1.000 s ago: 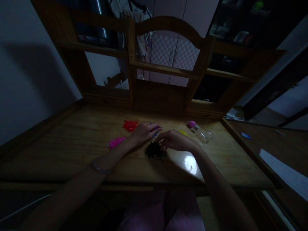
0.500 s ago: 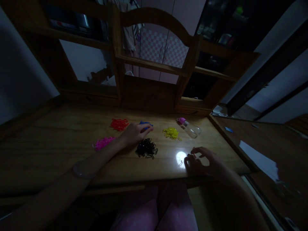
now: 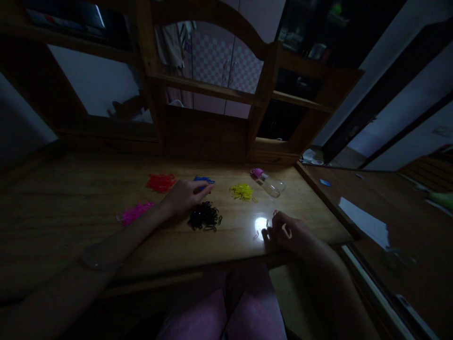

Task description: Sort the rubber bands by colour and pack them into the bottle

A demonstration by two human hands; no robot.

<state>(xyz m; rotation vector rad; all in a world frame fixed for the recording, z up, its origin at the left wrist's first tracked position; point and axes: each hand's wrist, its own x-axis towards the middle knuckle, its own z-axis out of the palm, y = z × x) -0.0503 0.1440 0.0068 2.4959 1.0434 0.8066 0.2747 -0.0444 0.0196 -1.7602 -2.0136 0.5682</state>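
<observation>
My left hand [image 3: 184, 196] is at the pile of small blue loop-shaped pieces [image 3: 203, 179]. Its thumb and fingertips are pressed together, and whatever they hold is hidden. Just below it lies a heap of black loops [image 3: 205, 216], which look like small clips or bands. My right hand [image 3: 285, 229] rests low over the table on the right, thumb and finger closed in a pinch; the thing in it is too small to name. One small pale loop [image 3: 256, 234] lies to its left by the bright light spot.
Piles of red [image 3: 161, 182], pink [image 3: 134, 213] and yellow pieces [image 3: 241, 191] lie on the wooden table [image 3: 159, 255]. A clear bottle with a pink cap [image 3: 271, 184] lies at the back right. A wooden shelf unit [image 3: 205, 134] stands along the back. White paper [image 3: 364, 222] lies further right.
My right hand's fingers have drawn closer together into a tighter pinch. My left hand stays by the blue pile. The whole view has shifted a little as my head turned right.
</observation>
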